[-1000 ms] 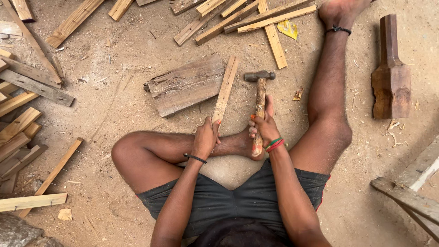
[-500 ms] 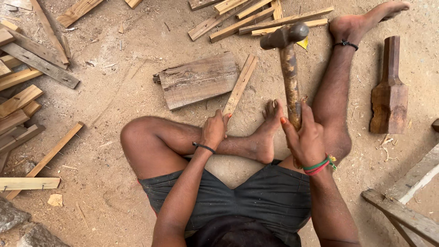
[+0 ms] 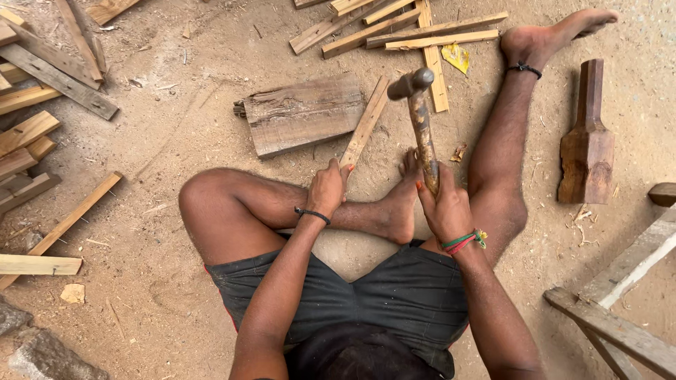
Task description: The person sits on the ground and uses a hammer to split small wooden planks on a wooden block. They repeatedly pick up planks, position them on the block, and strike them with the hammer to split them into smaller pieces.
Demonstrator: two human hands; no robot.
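Right hand (image 3: 445, 207) gripping rusty wooden-handled hammer (image 3: 421, 123), raised; left hand (image 3: 327, 188) pinching thin pale wood strip (image 3: 365, 124) against thick weathered plank (image 3: 304, 112). Keeping fingers away from strike point seems wise.

I see a hammer (image 3: 421, 123): rusty metal head, worn wooden handle, raised upright and tilted slightly left, head at top. The wooden strip (image 3: 365, 127) is thin, pale, long, and lies diagonally on the dirt floor, its far end resting against a weathered plank (image 3: 303, 114), its near end by the shin.
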